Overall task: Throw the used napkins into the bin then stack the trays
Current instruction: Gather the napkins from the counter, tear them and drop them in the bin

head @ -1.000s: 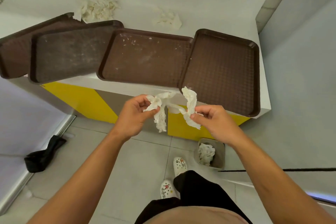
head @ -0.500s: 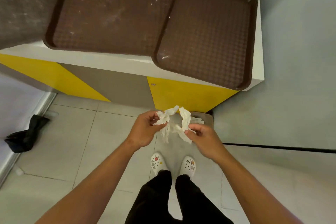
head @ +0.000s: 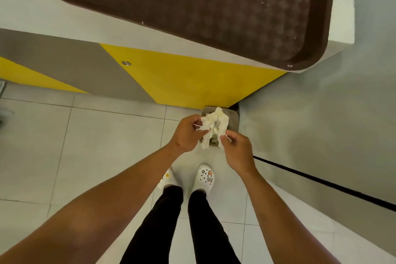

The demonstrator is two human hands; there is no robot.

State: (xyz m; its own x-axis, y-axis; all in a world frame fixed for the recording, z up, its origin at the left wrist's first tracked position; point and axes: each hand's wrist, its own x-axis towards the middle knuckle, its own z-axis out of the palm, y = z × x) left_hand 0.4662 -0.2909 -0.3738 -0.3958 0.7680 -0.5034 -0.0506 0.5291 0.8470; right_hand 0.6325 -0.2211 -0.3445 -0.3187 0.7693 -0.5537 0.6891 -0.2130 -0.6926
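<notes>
Pale grey floor tiles fill most of the view, seen from a person's head looking straight down past two bare forearms to black trousers and a pair of white clogs with small charms on them. Across the top runs a white counter with a yellow and grey panelled front. On the counter lies a brown tray with a textured base flecked with pale crumbs; its rounded near corner hangs a little over the counter's edge.

Tucked against the foot of the counter, right at its corner, stands a small grey bin, mostly hidden behind the hands. Both arms reach down and forward so that the hands meet directly above the bin's opening, which looks like a way to make the paper fall inside and not on the floor.

Between the hands hangs a used napkin: white, thin, badly crumpled and twisted into ragged strips, with loose ends trailing downward. The left hand pinches one side of it, fingers curled around the paper. The right hand pinches the other side between thumb and fingertips. The napkin is stretched loosely between the two, over the bin. Whether some of the white paper seen there already lies inside the bin cannot be told.

Judging by this, the napkin is about to be dropped, and stacking the trays remains to be done.
</notes>
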